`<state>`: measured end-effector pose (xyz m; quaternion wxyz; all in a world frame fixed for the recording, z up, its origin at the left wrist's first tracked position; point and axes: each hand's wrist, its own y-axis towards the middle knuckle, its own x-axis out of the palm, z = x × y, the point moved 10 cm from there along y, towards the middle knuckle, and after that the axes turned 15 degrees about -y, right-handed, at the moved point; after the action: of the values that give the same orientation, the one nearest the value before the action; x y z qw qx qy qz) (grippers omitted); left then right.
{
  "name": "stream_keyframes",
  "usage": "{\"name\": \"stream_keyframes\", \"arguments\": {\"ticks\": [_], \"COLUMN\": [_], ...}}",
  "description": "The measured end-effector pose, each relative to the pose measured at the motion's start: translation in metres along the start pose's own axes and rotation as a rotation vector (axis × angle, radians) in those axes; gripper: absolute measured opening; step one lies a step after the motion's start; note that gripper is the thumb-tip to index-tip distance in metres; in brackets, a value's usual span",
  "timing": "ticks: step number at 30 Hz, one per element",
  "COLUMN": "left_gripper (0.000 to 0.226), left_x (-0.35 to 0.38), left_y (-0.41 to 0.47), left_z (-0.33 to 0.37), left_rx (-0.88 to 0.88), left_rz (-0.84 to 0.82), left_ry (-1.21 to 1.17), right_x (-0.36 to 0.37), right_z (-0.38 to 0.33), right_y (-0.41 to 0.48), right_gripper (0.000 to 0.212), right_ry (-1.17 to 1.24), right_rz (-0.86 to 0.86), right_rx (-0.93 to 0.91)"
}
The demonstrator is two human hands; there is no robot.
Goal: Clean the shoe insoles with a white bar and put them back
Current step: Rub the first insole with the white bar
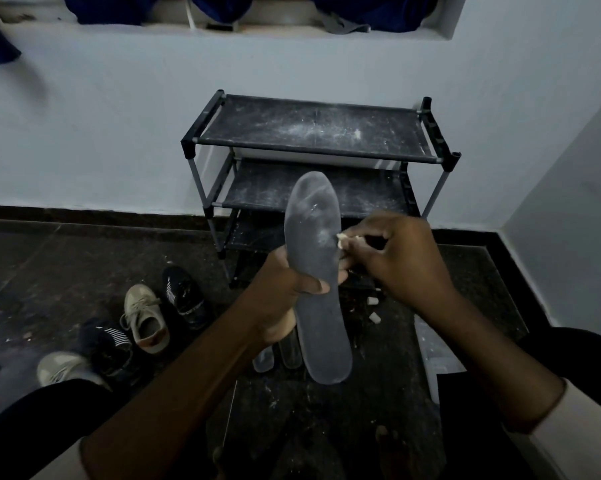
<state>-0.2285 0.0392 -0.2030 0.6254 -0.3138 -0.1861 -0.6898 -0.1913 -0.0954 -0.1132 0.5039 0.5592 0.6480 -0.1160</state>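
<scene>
Insole (314,271) stands nearly upright in front of us, toe end up. We grip it round its middle with our left hand (281,296), the thumb laid across its grey face and the fingers curled behind. Our right hand (399,258) pinches a small piece of the white bar (345,239) in bent fingers and presses it against the insole's right edge, just above the left thumb; pale chalky smears show on the surface near that spot. The held insole and our forearms hide much of the floor below, where the ends of two further insoles (263,360) peek out beneath the left wrist. Behind the insole a black shoe rack (313,133) stands against the white wall, its shelves dusted with white, and its lower tiers are partly covered by the insole and our hands. White crumbs (374,318) lie on the dark floor just right of the insole. To the left, well apart from our hands, sit four shoes: a black shoe (184,296), a beige sneaker (145,317), a dark striped shoe (110,344) and a pale sneaker (63,368).
</scene>
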Motion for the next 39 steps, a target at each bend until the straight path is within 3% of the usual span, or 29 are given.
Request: {"name": "stream_keyframes", "arguments": {"ticks": [4,9,14,19,23,26,31,35,39], "left_gripper": [0.046,0.046,0.040,0.046,0.041,0.041,0.043,0.046,0.042], "left_x": [-0.003,-0.001,-0.003,-0.004,-0.008,-0.006,-0.006,0.000,-0.005], "left_y": [0.000,-0.001,-0.001,-0.001,-0.001,0.000,-0.002,-0.003,-0.003], "left_z": [0.001,-0.002,0.005,0.000,0.000,0.000,0.001,-0.001,-0.001], "left_rx": [-0.002,-0.011,0.037,0.003,0.016,0.003,0.011,-0.007,0.004], "left_rz": [0.037,0.027,0.036,0.061,0.094,0.070,0.082,0.046,0.071], "left_ry": [0.076,0.051,0.054,0.067,0.112,0.090,0.114,0.099,0.117], "right_x": [0.016,0.006,0.020,0.009,0.024,0.014,0.022,0.010,0.022], "right_z": [-0.013,-0.008,-0.023,-0.018,-0.027,-0.024,-0.027,-0.016,-0.025], "right_y": [-0.016,0.001,-0.014,0.000,-0.011,-0.002,-0.009,-0.001,-0.010], "right_gripper": [0.011,0.009,0.010,0.005,0.004,0.006,0.004,0.007,0.005], "right_ry": [0.030,-0.062,-0.103,-0.150,-0.161,-0.244,-0.152,-0.197,-0.111], "right_rz": [-0.126,-0.015,-0.161,-0.084,-0.209,-0.134,-0.253,-0.114,-0.211], "right_rx": [-0.048,-0.048,-0.106,-0.120,-0.155,-0.151,-0.164,-0.102,-0.126]}}
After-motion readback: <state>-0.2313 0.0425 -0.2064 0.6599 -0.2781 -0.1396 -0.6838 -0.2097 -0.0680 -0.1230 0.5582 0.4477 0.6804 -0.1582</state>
